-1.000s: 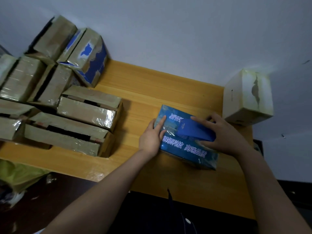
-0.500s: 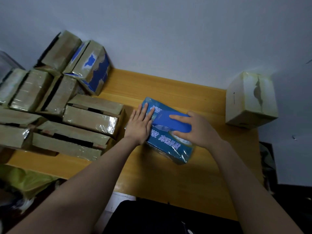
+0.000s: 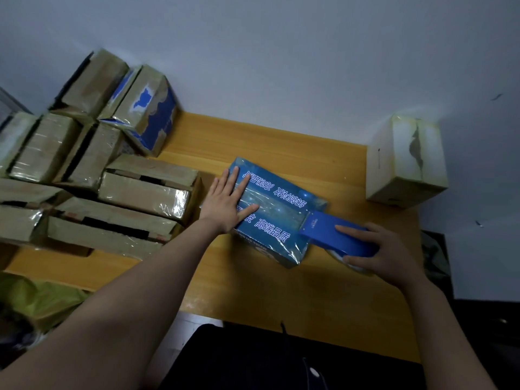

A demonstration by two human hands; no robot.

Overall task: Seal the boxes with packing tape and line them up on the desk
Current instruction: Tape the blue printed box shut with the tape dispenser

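Observation:
A blue box point(image 3: 277, 212) with white lettering lies flat in the middle of the wooden desk point(image 3: 281, 280). My left hand point(image 3: 229, 202) presses flat on the box's left end with straight fingers. My right hand point(image 3: 377, 253) grips a blue tape dispenser point(image 3: 334, 233) at the box's right end, just past its edge. A glossy strip of clear tape runs along the box top between my two hands.
Several taped brown boxes point(image 3: 140, 192) are stacked at the left of the desk, with a blue and tan box point(image 3: 146, 108) leaning behind them. A white box point(image 3: 406, 161) stands at the desk's back right corner. A yellow-green bag point(image 3: 36, 299) lies below the left edge.
My right hand has dragged the tape dispenser from the middle of the box top to its right end. My left hand stayed pressed flat on the left end.

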